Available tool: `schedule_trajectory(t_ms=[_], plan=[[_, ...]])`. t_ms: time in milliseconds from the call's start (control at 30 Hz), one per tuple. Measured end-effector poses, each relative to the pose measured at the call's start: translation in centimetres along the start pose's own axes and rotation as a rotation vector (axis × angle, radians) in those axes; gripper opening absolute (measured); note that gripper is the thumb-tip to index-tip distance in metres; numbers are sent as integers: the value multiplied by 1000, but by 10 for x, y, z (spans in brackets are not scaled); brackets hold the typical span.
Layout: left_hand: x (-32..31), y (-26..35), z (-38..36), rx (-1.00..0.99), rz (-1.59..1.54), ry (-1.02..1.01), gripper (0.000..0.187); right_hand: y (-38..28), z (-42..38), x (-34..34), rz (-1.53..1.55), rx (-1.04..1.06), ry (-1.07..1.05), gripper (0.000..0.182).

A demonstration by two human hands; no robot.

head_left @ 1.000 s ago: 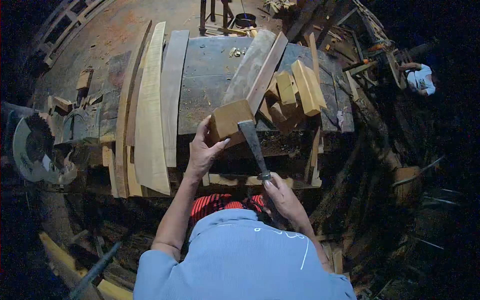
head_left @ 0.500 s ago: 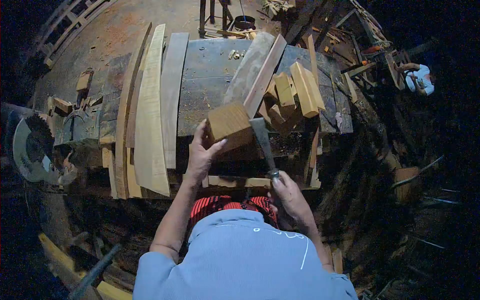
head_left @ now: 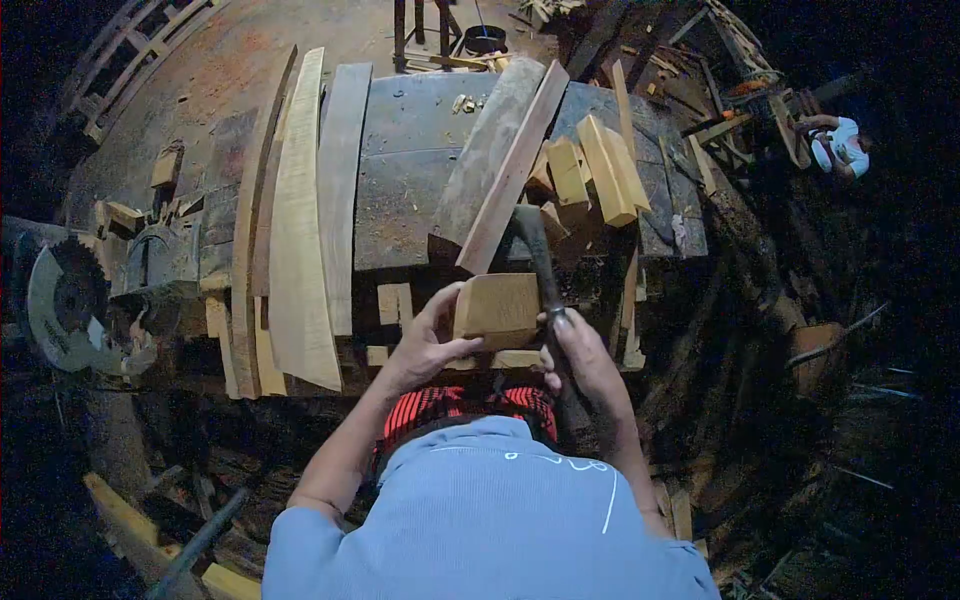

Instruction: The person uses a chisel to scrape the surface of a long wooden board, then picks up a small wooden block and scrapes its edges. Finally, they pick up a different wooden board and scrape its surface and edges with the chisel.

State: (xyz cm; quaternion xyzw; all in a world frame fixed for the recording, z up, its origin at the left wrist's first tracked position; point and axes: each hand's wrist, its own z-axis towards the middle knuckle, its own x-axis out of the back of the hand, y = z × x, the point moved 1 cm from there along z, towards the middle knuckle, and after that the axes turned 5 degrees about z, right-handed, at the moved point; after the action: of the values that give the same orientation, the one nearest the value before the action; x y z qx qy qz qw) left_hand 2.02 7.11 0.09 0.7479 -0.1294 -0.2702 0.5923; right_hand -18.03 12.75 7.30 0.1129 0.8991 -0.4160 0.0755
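Observation:
My left hand (head_left: pixel 425 350) grips a squared wooden block (head_left: pixel 500 308) from its left side, thumb along the near edge and fingers behind. The block is held in front of my body at the near edge of the workbench (head_left: pixel 400 205). In my right hand (head_left: pixel 588 362) is a chisel (head_left: pixel 541 262), its long metal blade pointing away from me and its handle mostly hidden by my fingers. The blade passes close along the block's right side. Beyond it lies a pinkish plank (head_left: pixel 515 165), slanting across the bench.
Long boards (head_left: pixel 298 220) lie on the bench's left side, and several short wood blocks (head_left: pixel 605 170) are piled at right. A circular saw blade (head_left: pixel 75 285) stands at far left. Another person (head_left: pixel 840 147) is at the far right. A metal ring (head_left: pixel 485 39) lies on the floor beyond.
The block has come down toward my body and turned, showing a different face. My right hand and the chisel have moved slightly nearer the block's right side.

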Motion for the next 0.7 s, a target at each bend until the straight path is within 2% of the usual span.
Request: schedule_trajectory(t_ms=[67,133,167,200,267,300,433,500,533,633,700], plan=[[0,-1,3,4,92,168,65,-2,0,1,-6,50,9,33],[2,8,13,94,-227,363,60,5,-1,4,-33,74,0,35],[8,-5,20,-29,-420,363,56,10,-3,4,-59,96,-4,38],[12,-5,25,-32,-424,375,56,14,-3,4,-66,91,-13,38],[20,-3,29,-62,-590,305,56,22,-5,1,-126,105,8,35],[19,4,28,-36,-600,287,57,23,-8,-3,-83,92,-44,33],[13,5,28,-41,-623,308,59,17,-15,-16,-6,68,-13,30],[13,4,27,49,-1107,197,62,24,-7,-5,-84,137,-2,29],[12,3,27,50,-1108,196,62,27,-5,-1,-163,203,1,29],[6,9,27,106,-1087,189,68,27,-4,0,-151,200,12,30],[-3,17,22,230,-1007,106,74,26,-3,0,-177,208,15,31]])
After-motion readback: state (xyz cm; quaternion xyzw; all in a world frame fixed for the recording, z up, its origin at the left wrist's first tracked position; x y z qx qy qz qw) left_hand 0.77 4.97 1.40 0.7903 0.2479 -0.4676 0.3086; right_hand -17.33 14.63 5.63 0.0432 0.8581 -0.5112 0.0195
